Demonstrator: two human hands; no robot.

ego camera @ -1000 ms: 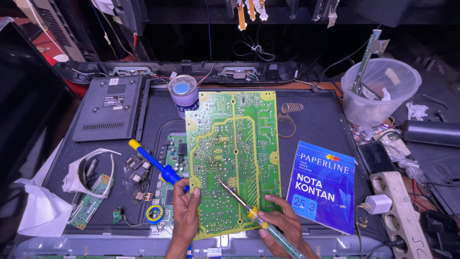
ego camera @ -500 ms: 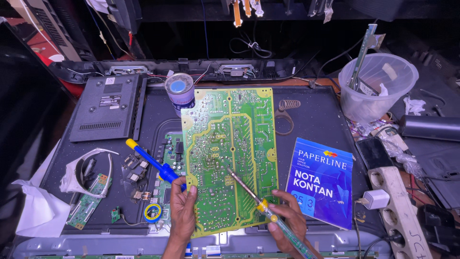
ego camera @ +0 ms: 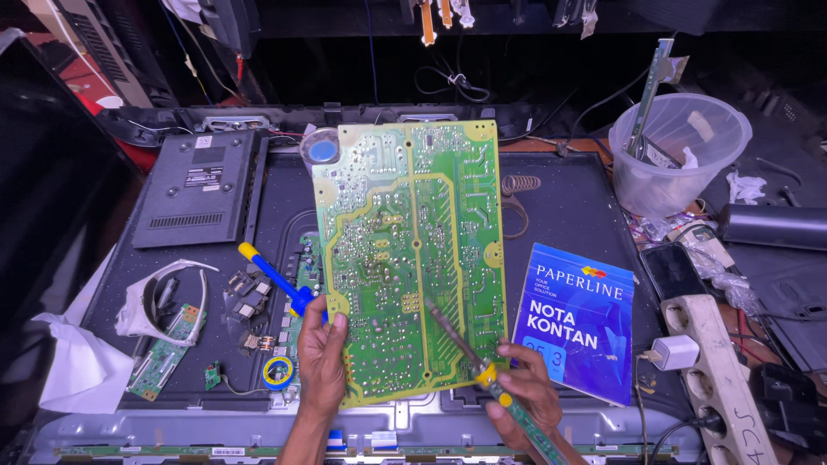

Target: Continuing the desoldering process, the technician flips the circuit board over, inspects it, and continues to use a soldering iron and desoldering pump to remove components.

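1 green circuit board (ego camera: 413, 258), 1 soldering iron (ego camera: 482, 366), 1 blue booklet (ego camera: 575, 320), 1 plastic cup (ego camera: 676, 155)

Dark panel back (ego camera: 560, 207) bearing blue booklet (ego camera: 575, 320) at four o'clock, grey cover (ego camera: 200, 185) at ten.

Place: my electronics repair workshop | evidence: bare green circuit board (ego camera: 412, 258) on an opened flat-screen back panel (ego camera: 568, 207) | soldering iron (ego camera: 482, 366), near | power strip (ego camera: 715, 370), right

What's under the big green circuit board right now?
The green circuit board, steadied by the left hand, lies over a dark back panel. A smaller board shows at its left edge; the rest is covered.
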